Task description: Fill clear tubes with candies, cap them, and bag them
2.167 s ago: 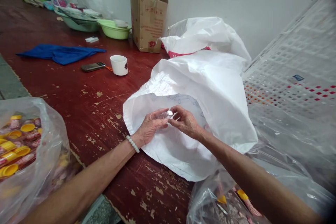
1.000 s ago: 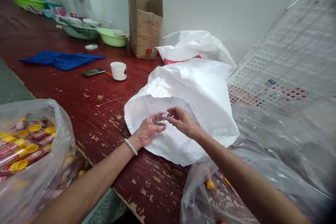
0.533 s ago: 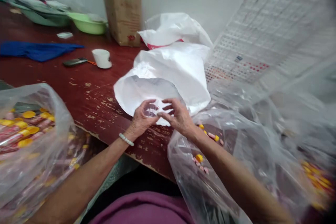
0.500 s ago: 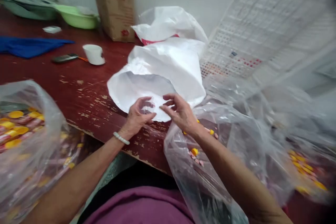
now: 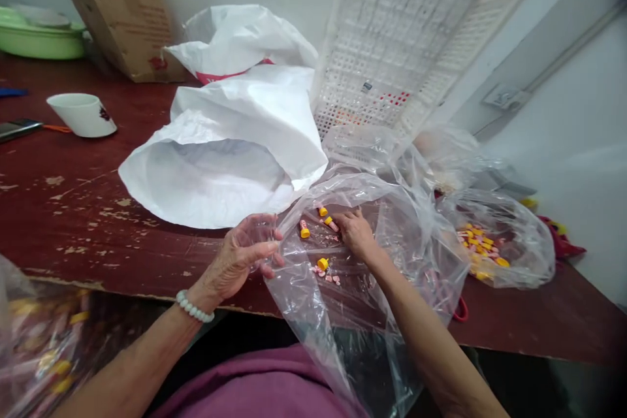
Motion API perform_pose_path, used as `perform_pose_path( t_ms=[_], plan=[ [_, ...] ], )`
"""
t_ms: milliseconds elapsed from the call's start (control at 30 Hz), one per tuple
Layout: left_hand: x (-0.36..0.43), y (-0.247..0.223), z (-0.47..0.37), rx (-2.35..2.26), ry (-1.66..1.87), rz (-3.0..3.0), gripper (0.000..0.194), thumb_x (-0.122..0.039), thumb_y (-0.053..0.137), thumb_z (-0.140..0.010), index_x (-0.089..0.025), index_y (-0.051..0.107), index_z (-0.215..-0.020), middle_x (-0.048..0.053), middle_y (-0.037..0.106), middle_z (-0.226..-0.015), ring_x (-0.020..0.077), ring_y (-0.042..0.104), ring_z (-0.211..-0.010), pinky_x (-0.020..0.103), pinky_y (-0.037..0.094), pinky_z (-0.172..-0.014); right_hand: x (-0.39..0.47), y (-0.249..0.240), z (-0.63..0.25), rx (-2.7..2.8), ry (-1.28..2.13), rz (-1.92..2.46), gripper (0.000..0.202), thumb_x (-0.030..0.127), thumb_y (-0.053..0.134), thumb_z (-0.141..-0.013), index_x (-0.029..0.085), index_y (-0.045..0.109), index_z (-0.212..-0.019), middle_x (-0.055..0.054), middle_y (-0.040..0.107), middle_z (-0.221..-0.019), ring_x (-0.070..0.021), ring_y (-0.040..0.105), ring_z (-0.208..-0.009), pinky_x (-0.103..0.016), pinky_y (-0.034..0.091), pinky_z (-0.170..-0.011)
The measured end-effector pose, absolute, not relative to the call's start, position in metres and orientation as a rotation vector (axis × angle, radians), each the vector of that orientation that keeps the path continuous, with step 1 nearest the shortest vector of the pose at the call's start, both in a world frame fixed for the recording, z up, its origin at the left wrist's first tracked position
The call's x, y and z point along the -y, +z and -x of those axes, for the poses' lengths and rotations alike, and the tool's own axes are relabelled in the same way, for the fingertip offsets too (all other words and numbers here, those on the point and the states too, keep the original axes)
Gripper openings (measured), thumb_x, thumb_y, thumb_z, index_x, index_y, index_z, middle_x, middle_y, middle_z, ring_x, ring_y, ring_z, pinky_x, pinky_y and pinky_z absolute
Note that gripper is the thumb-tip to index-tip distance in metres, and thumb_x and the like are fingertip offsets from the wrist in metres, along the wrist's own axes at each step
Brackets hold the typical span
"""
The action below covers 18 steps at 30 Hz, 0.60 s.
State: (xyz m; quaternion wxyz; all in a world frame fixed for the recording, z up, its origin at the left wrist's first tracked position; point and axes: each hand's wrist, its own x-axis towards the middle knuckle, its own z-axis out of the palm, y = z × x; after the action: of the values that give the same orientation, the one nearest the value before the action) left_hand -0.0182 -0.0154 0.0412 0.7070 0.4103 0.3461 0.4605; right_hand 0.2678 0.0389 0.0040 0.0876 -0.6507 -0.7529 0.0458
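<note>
My left hand (image 5: 238,258), with a pale bead bracelet (image 5: 194,307) at its wrist, is closed around a clear plastic cup (image 5: 258,233) beside the open mouth of a white sack (image 5: 230,173). My right hand (image 5: 356,233) reaches into a clear plastic bag (image 5: 392,209) on the table. Its fingers are bent and drawn together, and the tips are partly hidden. Close to them lie small pink-and-white tubes with yellow caps, one tube (image 5: 332,224) right beside the fingertips. Another capped tube (image 5: 304,229) and loose pink pieces (image 5: 334,279) lie nearer my left hand.
A white plastic crate (image 5: 392,46) leans at the back. Another clear bag (image 5: 529,235) with yellow-capped tubes lies at right, and one (image 5: 12,326) at lower left. A cardboard box (image 5: 130,19), white cup (image 5: 81,116), phone (image 5: 17,129) and green basin (image 5: 44,42) stand left on the red table (image 5: 73,209).
The view has swung right. My hands, both at the sack's mouth before, have parted: my right hand has moved into the clear bag, while the left keeps the plastic cup.
</note>
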Motion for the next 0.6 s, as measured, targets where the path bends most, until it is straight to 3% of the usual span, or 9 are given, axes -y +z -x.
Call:
perform_pose_path(
  t_ms=[67,167,333,467,600],
  plan=[
    [0.016,0.038,0.011,-0.799,0.989,-0.936,0.050,-0.023,0.076,-0.064,-0.025,0.056,-0.109,0.002,0.060,-0.096,0.0152,0.062,-0.059,0.024,0.049,-0.042,-0.043,0.008,-0.266,2.191,0.172,2.025,0.028,0.014,0.044,-0.087,0.017,0.066,-0.105,-0.012,0.065,-0.105,-0.0234,0.055,-0.103,-0.033,0.040,-0.089],
    [0.015,0.033,0.002,-0.901,0.996,-1.034,0.051,-0.017,0.075,-0.061,-0.024,0.058,-0.109,0.002,0.061,-0.095,0.0112,0.056,-0.055,0.020,0.042,-0.039,-0.033,0.018,-0.262,2.057,0.190,2.025,0.029,0.017,0.039,-0.091,0.013,0.058,-0.114,-0.014,0.062,-0.110,-0.0206,0.058,-0.097,-0.030,0.043,-0.082],
    [0.014,0.026,-0.009,-1.038,1.027,-1.421,0.044,-0.008,0.067,-0.058,-0.018,0.065,-0.101,0.003,0.065,-0.088,0.0145,0.058,-0.070,0.020,0.044,-0.056,0.010,0.050,-0.230,1.832,0.600,1.425,0.024,0.037,0.049,-0.091,0.020,0.061,-0.102,-0.005,0.064,-0.096,-0.0164,0.059,-0.087,-0.029,0.045,-0.079],
    [0.018,0.032,-0.016,-1.049,0.933,-1.609,0.044,-0.008,0.064,-0.060,-0.017,0.065,-0.102,0.002,0.065,-0.091,0.0153,0.057,-0.073,0.021,0.043,-0.061,0.027,0.075,-0.209,1.941,0.554,1.189,0.016,0.029,0.053,-0.090,0.022,0.064,-0.098,-0.004,0.061,-0.095,-0.0157,0.058,-0.093,-0.032,0.042,-0.088],
    [0.023,0.043,-0.021,-0.982,0.845,-1.659,0.040,-0.011,0.061,-0.062,-0.013,0.064,-0.102,0.001,0.062,-0.081,0.0113,0.050,-0.062,0.020,0.038,-0.055,0.026,0.081,-0.204,2.066,0.595,1.166,0.018,0.031,0.061,-0.086,0.020,0.062,-0.100,-0.002,0.065,-0.090,-0.0138,0.059,-0.081,-0.028,0.046,-0.077]
  ],
)
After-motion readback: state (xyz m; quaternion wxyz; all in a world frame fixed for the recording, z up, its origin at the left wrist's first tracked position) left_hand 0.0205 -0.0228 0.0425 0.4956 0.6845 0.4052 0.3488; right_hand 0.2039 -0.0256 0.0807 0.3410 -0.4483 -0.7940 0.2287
